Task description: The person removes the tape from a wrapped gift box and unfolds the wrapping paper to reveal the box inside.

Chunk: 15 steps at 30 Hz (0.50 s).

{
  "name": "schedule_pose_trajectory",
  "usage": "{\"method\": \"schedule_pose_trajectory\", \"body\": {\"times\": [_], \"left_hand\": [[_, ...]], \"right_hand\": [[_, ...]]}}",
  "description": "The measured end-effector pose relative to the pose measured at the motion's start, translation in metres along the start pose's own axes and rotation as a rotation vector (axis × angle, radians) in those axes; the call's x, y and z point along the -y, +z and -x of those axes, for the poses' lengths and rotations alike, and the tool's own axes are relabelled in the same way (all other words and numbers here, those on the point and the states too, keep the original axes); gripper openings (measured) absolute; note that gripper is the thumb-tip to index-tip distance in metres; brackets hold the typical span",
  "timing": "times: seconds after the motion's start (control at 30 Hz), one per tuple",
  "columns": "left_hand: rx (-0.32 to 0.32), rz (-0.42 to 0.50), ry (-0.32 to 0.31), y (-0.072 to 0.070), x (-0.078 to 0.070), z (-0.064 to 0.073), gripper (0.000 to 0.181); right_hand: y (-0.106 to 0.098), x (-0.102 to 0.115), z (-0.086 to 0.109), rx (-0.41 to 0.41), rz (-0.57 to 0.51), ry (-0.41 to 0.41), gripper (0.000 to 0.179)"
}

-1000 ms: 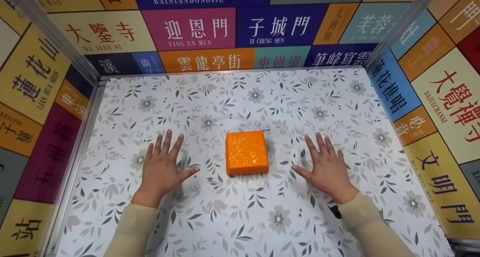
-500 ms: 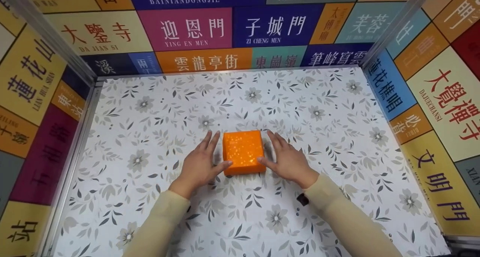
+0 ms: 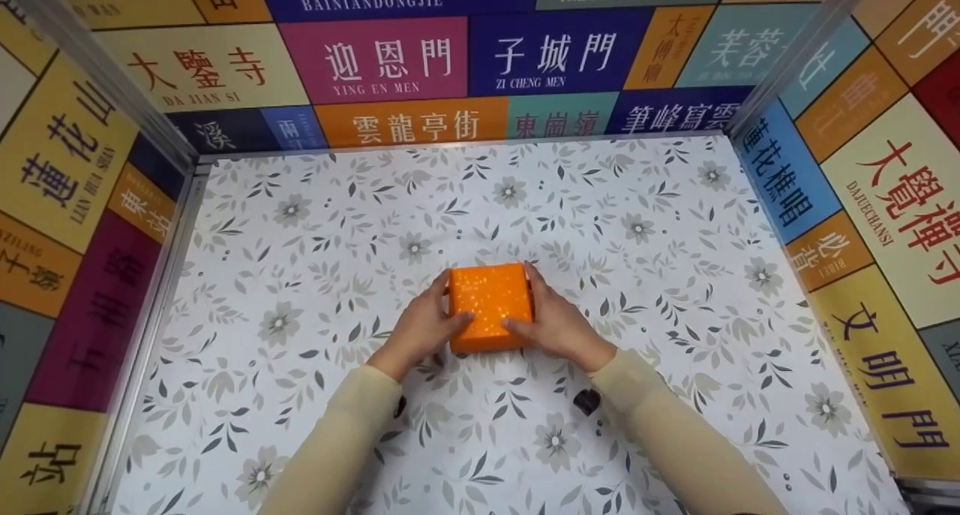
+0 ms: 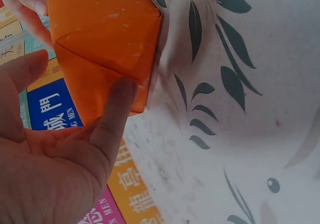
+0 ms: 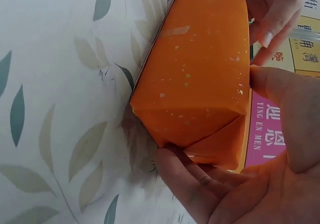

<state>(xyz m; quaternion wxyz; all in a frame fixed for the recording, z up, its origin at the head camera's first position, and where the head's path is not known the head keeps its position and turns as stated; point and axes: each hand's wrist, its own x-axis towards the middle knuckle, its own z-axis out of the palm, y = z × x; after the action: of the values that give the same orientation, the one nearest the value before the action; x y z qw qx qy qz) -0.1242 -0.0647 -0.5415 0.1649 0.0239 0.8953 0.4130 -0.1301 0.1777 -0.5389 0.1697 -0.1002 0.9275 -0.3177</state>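
An orange paper-wrapped box (image 3: 489, 301) with shiny specks on top sits mid-table between both hands. My left hand (image 3: 424, 323) holds its left side, fingers along the folded end flap and thumb over the top edge. On the opposite side my right hand (image 3: 555, 320) does the same, its thumb reaching over the top. In the left wrist view, a fingertip of the left hand (image 4: 65, 159) lies against the box's folded end (image 4: 95, 84). The right wrist view shows fingers of the right hand (image 5: 250, 184) at the lower edge of the folded end (image 5: 200, 139).
A white tabletop with a grey leaf and flower print (image 3: 337, 230) spreads all round the box. Colourful panels with Chinese lettering (image 3: 397, 57) wall in the back and both sides. A dark object (image 3: 587, 402) shows beneath the right wrist.
Both hands have moved inward from either side of the box, their spread fingers closing onto its sides. The box stays in about the same place.
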Motion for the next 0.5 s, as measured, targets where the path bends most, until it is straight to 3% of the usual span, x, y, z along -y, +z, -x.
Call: {"method": "schedule_pose_trajectory", "body": {"times": [0.2,0.3,0.5], "left_hand": [[-0.004,0.071,-0.052,0.0026,0.0003,-0.0034,0.079],[-0.014,0.073,-0.042,0.0031,-0.0019,-0.0021,0.076],[-0.076,0.075,0.006,0.0034,-0.0059,0.0009,0.076]], "right_hand": [[0.0013,-0.0017,-0.0007,0.000,-0.147,0.063,0.099],[0.0027,-0.0024,-0.0001,0.002,-0.193,0.074,0.092],[0.0011,-0.0007,0.0035,-0.056,-0.133,0.054,0.098]]}}
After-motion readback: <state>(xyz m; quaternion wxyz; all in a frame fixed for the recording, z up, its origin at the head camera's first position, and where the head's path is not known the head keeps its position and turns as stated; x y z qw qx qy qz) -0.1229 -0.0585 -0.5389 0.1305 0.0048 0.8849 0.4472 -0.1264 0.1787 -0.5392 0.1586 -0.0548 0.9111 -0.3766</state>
